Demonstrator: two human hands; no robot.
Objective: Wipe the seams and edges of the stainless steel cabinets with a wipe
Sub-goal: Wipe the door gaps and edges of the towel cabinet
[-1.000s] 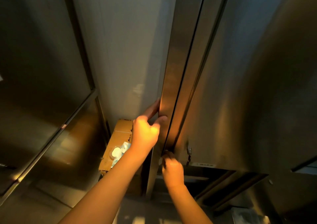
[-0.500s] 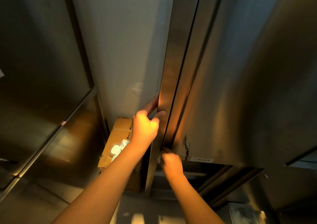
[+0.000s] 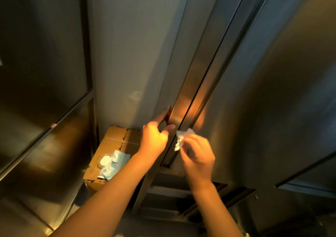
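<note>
The right hand (image 3: 197,156) pinched a crumpled white wipe (image 3: 182,138) beside the brushed-steel cabinet (image 3: 263,91) seam (image 3: 209,69) running upward, the left hand (image 3: 154,138) gripping the cabinet's edge (image 3: 169,116).

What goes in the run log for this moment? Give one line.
left hand: grips cabinet edge | right hand: pinches wipe beside seam | step: wiping seam

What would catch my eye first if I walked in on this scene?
Probably the crumpled white wipe pinched in the right hand, held at the dark seam between the tall steel cabinet doors. Just left of it, the left hand grips the edge of the steel door, glowing in warm orange light. Lower left, a cardboard box sits on the floor with a pale blue wipes packet on top.
</note>
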